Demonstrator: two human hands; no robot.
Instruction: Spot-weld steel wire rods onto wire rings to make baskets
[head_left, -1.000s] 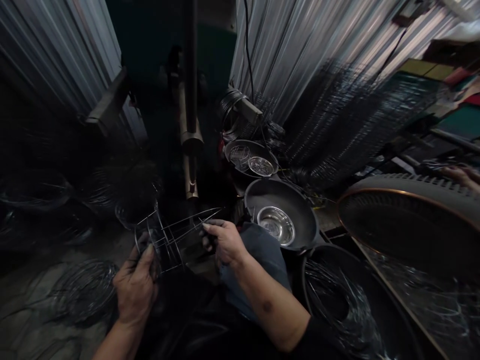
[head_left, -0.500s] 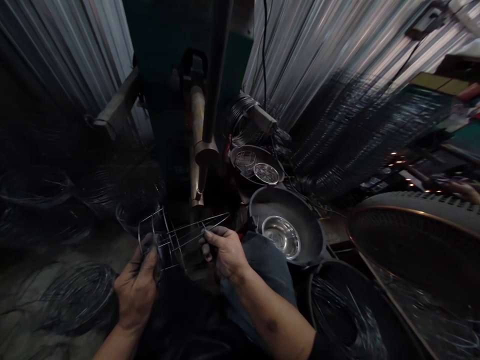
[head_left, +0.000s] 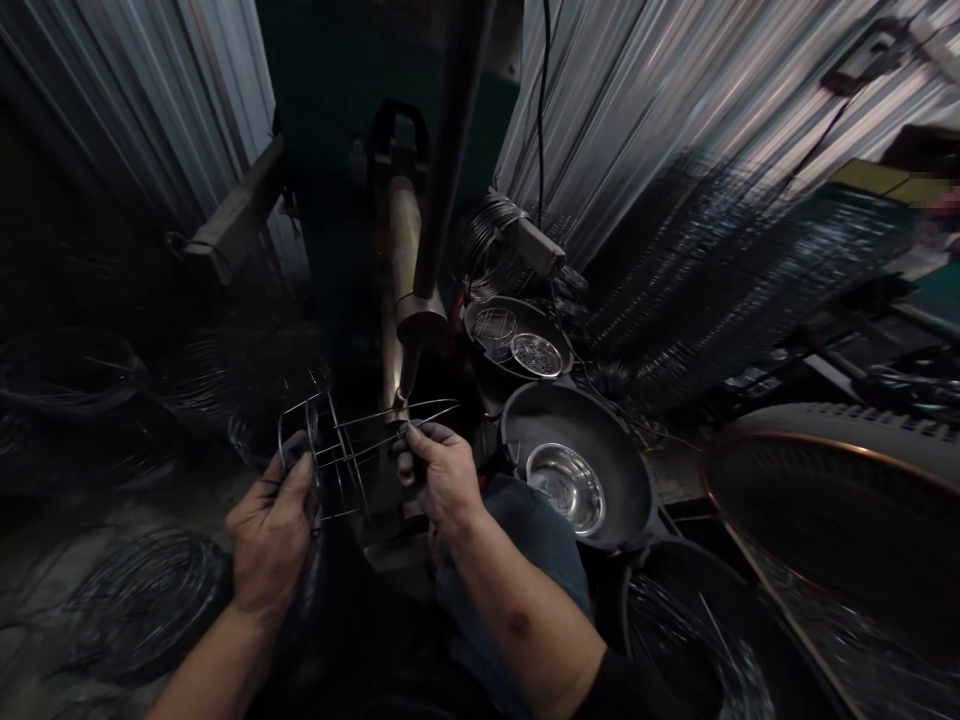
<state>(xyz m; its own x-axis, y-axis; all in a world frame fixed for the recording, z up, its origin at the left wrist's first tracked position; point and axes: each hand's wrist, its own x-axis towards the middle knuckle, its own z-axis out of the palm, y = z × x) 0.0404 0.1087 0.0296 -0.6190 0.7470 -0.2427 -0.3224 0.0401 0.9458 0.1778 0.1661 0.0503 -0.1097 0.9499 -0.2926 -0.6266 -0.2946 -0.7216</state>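
Between my hands is a thin wire frame (head_left: pixel 346 455) with rounded loops and straight cross wires. My left hand (head_left: pixel 281 515) pinches its looped left end. At the other end my right hand (head_left: pixel 442 475), fingers dark with grime, is closed on the narrow wire part. That narrow end lies right by the tip of the machine's metal electrode (head_left: pixel 403 395); whether they touch I cannot tell. Above it rises a thick metal cylinder (head_left: pixel 420 318). To the right of my right hand a shiny metal bowl (head_left: pixel 566 488) sits in a dark round pan (head_left: pixel 622 450).
Behind the pan stands another dark pan (head_left: pixel 517 375) with a small dish of bits. Wire coils (head_left: pixel 150 600) lie on the floor at left. More wire fills a tub (head_left: pixel 637 600) at lower right. A large copper-rimmed round basin (head_left: pixel 787 540) stands at far right.
Both hands have raised the wire frame slightly, and its narrow end is now at the electrode tip. The surroundings have shifted a little to the right and down in view.
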